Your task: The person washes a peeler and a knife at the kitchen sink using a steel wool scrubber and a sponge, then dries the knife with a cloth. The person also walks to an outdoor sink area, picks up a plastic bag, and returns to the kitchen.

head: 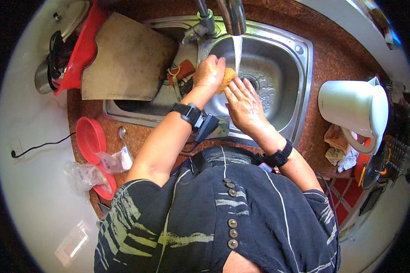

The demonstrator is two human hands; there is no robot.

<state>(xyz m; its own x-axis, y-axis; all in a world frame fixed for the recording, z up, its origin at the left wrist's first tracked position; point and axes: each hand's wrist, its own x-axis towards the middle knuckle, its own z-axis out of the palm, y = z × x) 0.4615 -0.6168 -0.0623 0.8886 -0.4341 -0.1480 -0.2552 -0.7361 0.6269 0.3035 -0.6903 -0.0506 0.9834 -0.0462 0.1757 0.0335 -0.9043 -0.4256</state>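
Observation:
My left hand (209, 73) holds an orange-yellow sponge (228, 80) above the stainless steel sink basin (276, 58). Close against the sponge, my right hand (245, 104) has its fingers stretched out, palm down, with whitish suds or wet shine on its back. Water (237, 51) runs from the faucet spout (233, 20) just beside the sponge and falls towards the drain. Whether the fingertips of my right hand also grip the sponge is hard to tell.
Left of the basin, a large board (123, 61) leans over the second basin, beside a red basket (80, 51). A peeler (175, 80) lies near an orange-red item. A white electric kettle (352, 109) stands right. Red plastic baskets (90, 138) and plastic bags (85, 175) sit lower left.

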